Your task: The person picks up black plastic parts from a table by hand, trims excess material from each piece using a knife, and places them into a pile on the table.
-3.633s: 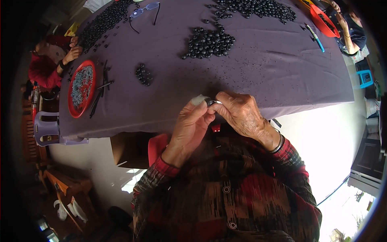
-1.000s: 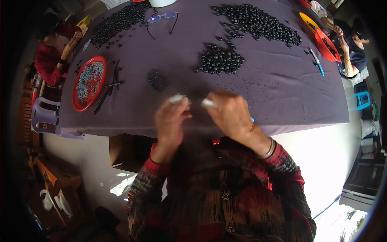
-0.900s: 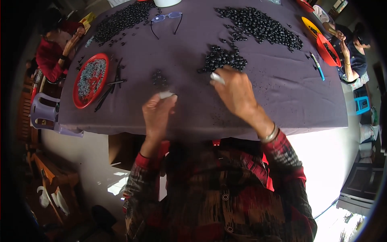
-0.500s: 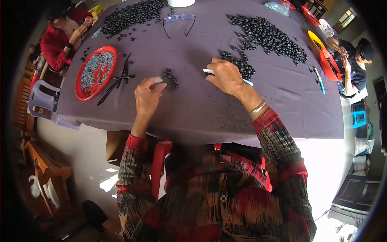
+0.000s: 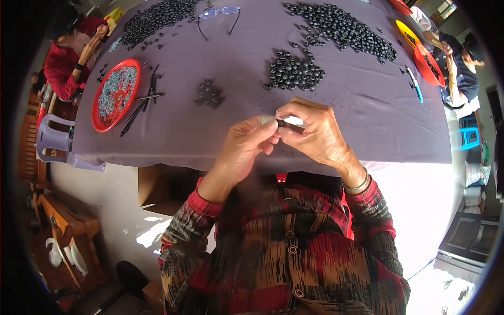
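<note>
My two hands meet above the near part of the cloth-covered table. Thumb and finger of my left hand [image 5: 244,142] pinch a small black bead [image 5: 281,123]; a pale wrap covers that thumb. Closed around a slim white tool [image 5: 295,122] is my right hand [image 5: 315,134], its fingers against the bead. Most of the tool lies hidden in the grip, so its kind does not show. Beyond my hands lie a small cluster of black beads [image 5: 209,94] and a larger patch of black beads [image 5: 295,72].
A red tray [image 5: 95,113] of small grey-blue pieces sits at left beside black sticks [image 5: 137,113]. Eyeglasses [image 5: 219,12] and big bead heaps [image 5: 341,29] lie farther back. A blue-and-white tool [image 5: 415,85] rests at right near an orange-red bowl [image 5: 430,64]. People sit at both sides.
My left hand has moved right from the small bead cluster, and my right hand has come back from the bead patch. They now meet at the bead. The view has shifted slightly.
</note>
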Demonstrator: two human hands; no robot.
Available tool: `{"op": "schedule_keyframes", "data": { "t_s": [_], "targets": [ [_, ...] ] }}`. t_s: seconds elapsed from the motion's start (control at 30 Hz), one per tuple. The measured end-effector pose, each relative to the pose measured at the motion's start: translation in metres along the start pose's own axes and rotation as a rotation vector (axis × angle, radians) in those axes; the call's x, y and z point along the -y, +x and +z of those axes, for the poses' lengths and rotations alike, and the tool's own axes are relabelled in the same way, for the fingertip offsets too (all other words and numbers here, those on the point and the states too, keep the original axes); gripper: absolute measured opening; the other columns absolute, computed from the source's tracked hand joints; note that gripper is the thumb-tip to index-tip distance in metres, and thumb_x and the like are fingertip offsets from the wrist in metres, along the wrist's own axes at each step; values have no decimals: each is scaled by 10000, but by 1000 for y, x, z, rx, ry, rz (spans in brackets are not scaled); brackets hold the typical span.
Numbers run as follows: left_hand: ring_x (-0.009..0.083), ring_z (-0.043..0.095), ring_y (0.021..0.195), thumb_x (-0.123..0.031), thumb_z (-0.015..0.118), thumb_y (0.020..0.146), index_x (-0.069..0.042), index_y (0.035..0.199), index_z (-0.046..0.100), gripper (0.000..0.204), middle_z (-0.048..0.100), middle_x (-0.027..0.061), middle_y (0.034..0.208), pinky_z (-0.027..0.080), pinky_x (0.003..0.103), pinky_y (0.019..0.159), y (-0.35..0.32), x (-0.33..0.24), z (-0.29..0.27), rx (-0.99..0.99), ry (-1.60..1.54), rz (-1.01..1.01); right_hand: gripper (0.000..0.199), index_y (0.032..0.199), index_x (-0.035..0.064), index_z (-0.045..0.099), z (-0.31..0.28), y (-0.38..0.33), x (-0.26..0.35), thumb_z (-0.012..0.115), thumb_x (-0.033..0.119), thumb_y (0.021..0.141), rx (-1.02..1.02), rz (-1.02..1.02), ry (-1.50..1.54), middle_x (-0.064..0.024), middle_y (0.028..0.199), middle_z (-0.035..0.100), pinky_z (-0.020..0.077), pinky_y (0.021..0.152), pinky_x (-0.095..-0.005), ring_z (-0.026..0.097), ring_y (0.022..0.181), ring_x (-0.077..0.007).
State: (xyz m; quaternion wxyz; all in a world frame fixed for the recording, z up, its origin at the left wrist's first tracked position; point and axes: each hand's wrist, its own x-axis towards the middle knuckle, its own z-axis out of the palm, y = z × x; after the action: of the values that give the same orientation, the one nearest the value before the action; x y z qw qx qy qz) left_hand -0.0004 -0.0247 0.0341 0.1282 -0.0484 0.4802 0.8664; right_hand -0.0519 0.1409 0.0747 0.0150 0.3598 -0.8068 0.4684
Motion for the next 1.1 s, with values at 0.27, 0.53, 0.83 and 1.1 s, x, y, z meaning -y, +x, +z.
{"op": "schedule_keyframes", "data": {
  "t_s": [0.27, 0.53, 0.83, 1.1],
  "targets": [
    [55, 552, 746, -236, 577, 916, -74, 987, 635, 186, 616, -13, 843, 441, 219, 644, 0, 17, 16, 127, -201, -43, 204, 914, 27, 633, -8, -23, -11, 670, 21, 713, -58, -48, 115, -70, 801, 604, 479, 542, -288, 599, 628, -182],
    [90, 574, 838, -135, 561, 908, -83, 1010, 648, 144, 642, 37, 987, 453, 232, 693, -3, 21, 19, 130, -115, 74, 260, 973, 28, 617, -11, -30, -10, 702, 31, 727, -75, 5, 230, -58, 853, 632, 496, 570, -258, 621, 710, -146],
    [99, 571, 862, -48, 540, 888, -73, 1006, 584, 129, 620, 74, 1016, 457, 230, 700, 0, 27, 15, 253, -211, 157, 243, 943, 16, 632, -9, -35, -12, 717, 13, 716, -34, 35, 317, -57, 815, 620, 503, 648, -270, 620, 727, -144],
    [97, 573, 844, -80, 561, 890, -74, 1015, 578, 126, 614, 61, 995, 479, 246, 730, -3, 25, 19, 220, -239, 66, 202, 883, 22, 635, -13, -35, -14, 713, -26, 703, -41, 6, 292, -38, 785, 594, 486, 657, -254, 595, 728, -124]
  ]
}}
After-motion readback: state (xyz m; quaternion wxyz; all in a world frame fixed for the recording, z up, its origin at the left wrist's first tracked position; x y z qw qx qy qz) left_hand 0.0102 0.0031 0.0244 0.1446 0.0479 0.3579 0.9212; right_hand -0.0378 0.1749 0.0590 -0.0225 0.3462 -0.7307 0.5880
